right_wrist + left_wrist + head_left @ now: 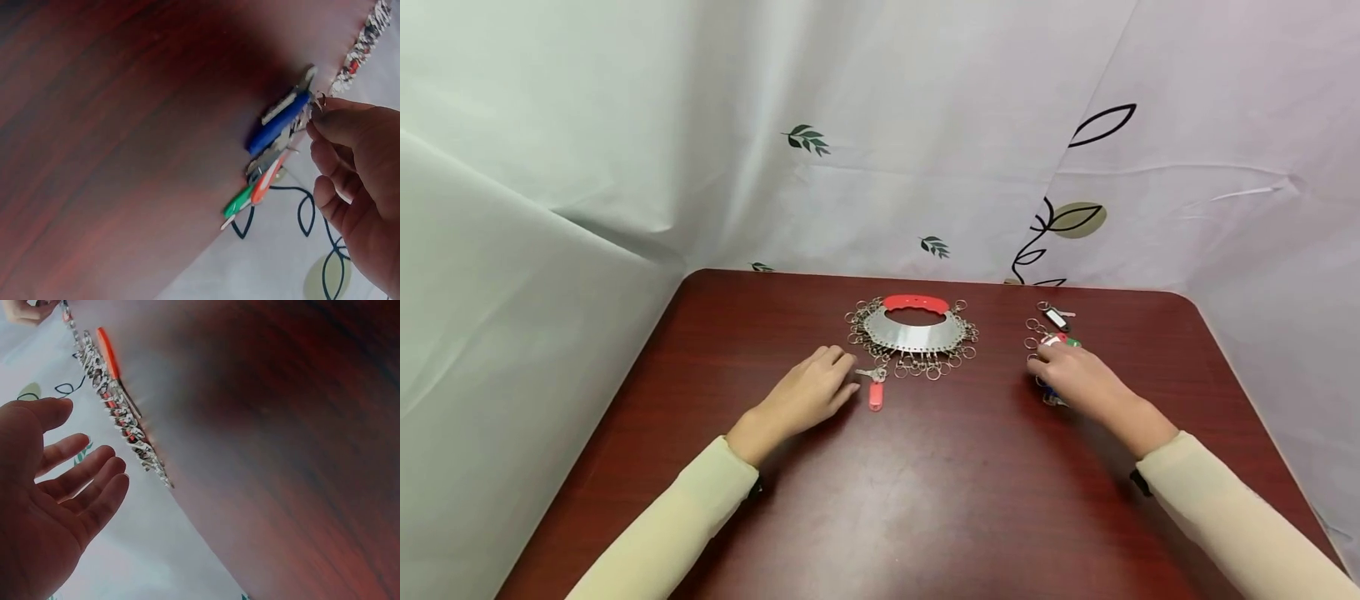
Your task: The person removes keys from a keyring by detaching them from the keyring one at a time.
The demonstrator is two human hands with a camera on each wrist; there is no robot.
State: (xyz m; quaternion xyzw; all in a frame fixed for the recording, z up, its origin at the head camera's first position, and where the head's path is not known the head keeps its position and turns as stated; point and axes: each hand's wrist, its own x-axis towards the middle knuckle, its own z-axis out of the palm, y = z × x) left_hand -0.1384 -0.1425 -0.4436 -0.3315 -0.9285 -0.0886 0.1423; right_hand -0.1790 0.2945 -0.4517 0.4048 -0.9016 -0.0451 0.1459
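My left hand (811, 390) is beside a red key tag (876, 396) with a silver key (872, 373), left of it; in the left wrist view its relaxed fingers (94, 472) hold nothing. A metal key-holder plate (916, 336) with a red handle (916, 303) lies beyond, fringed with several clips and rings. At the right, my right hand (1078, 377) reaches over a group of tagged keys. Its thumb and forefinger pinch a key ring (322, 100) near a blue key tag (278, 125). Green (239, 201) and red (267, 180) tags lie beyond, partly covered by the hand in the head view.
A black key tag with a white label (1056, 318) and its key lie behind the right hand. Everything rests on a dark red-brown table (925, 500). White patterned sheeting (887, 150) hangs behind the table and along its sides.
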